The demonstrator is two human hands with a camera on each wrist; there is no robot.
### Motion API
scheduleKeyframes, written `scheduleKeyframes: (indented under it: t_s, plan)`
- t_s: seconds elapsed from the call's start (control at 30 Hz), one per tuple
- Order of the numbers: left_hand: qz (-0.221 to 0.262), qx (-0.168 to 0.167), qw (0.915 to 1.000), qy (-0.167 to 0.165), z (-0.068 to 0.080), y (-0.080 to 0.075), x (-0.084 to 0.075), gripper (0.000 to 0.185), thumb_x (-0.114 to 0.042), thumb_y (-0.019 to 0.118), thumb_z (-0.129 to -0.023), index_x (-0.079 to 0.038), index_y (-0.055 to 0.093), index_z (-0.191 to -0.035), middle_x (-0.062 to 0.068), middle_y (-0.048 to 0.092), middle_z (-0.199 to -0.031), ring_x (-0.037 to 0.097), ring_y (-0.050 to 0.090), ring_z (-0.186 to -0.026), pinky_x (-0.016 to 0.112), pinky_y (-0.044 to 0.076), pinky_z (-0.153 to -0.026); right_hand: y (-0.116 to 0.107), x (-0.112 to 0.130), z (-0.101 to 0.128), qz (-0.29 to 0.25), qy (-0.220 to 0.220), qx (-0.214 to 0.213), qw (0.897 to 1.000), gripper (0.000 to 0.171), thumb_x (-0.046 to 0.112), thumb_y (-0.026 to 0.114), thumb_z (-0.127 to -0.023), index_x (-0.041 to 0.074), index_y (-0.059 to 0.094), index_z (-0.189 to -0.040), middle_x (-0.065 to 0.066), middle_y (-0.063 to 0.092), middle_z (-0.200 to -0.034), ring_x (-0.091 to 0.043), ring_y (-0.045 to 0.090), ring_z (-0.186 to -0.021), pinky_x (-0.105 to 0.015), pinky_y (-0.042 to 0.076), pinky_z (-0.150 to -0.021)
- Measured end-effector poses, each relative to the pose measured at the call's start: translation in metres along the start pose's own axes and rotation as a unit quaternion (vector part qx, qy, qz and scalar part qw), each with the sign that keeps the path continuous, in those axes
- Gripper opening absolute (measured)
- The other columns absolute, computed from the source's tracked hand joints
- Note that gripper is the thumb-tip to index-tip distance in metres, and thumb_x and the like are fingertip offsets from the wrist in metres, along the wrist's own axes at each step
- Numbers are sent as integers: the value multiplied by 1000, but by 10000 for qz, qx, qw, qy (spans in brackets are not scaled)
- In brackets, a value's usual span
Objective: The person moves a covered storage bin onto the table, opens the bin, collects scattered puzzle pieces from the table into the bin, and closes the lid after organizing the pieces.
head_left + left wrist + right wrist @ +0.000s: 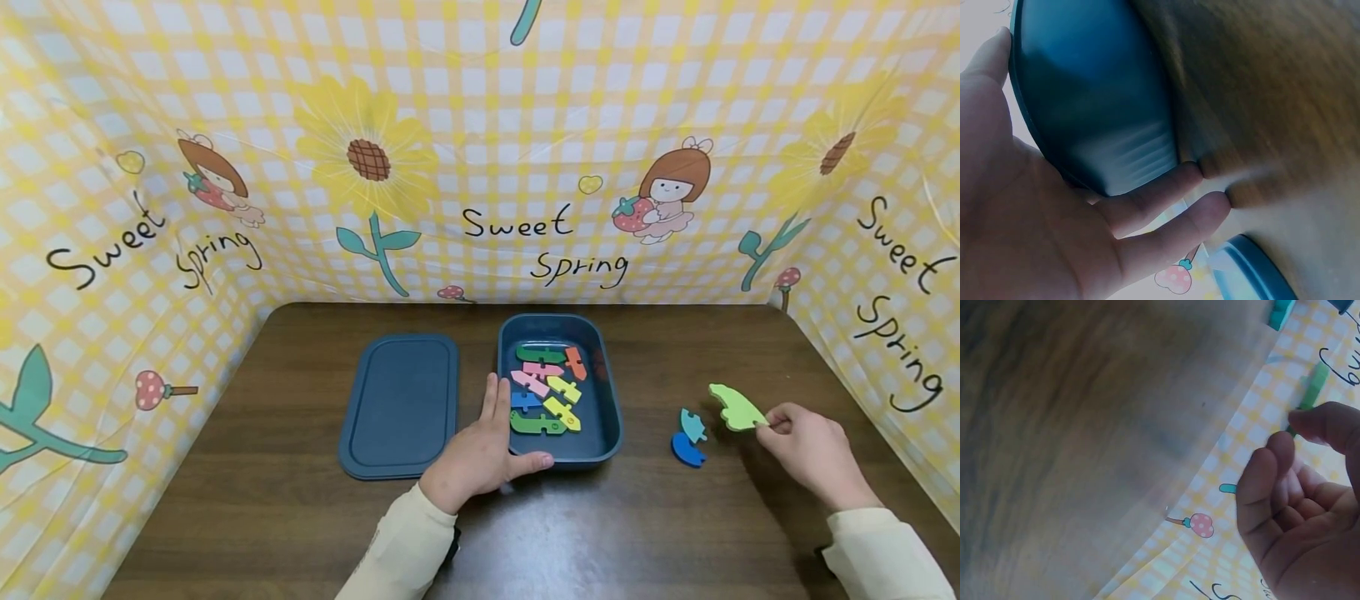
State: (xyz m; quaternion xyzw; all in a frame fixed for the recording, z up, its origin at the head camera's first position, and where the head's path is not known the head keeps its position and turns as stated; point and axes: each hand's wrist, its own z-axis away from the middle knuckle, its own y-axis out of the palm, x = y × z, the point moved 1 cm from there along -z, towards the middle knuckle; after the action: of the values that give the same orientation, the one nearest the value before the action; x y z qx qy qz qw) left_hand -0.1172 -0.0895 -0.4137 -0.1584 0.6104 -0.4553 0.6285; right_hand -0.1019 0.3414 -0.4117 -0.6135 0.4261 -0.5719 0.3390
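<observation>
Now the light green puzzle piece [737,408] is pinched by its edge between the thumb and fingertips of the right hand [813,454], lifted a little above the brown table [225,500] on the right side; the right wrist view shows the same piece [1311,394] edge-on above the curled fingers [1272,469]. Held by one rim like this, its flat face stays visible. Just to its left, two more pieces lie on the wood, touching or nearly so: a teal piece [693,425] and a dark blue piece [687,451].

Further left stands the blue tray [611,408], with several coloured pieces inside, among them green, pink, yellow, orange and blue. The left hand [483,454] rests against the tray's near left corner, fingers straight along the left wall and thumb along the front rim, which looks like a way to keep the tray from sliding; the left wrist view shows those fingers [1147,200] lying loosely beside the dark wall. Beyond that hand, the blue lid [400,404] lies flat on the table just beside the tray. A yellow checked cloth [480,125] printed with sunflowers encloses the table on three sides.
</observation>
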Motion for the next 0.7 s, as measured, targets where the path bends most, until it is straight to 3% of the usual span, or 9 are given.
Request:
scheduleKeyframes:
  t_s: [0.23, 0.7]
  plan:
    - [-48, -15, 10000, 13, 1, -1, 0, 120, -66, 70, -85, -11, -2, -163, 7, -14, -168, 28, 66, -84, 35, 48, -60, -1, 7, -3, -238, -115, -444, 9987, 18, 15, 68, -90, -3, 66, -96, -8, 68, -82, -22, 60, -73, -40, 44, -65]
    - [-27, 14, 10000, 27, 2, -2, -2, 120, -66, 70, -85, -11, -3, -163, 8, -14, -168, 26, 66, -81, 35, 48, -60, -2, 49, -14, -484, -520, -496, 9962, 12, 12, 68, -91, 1, 67, -95, -3, 67, -79, -18, 57, -69, -31, 44, -60]
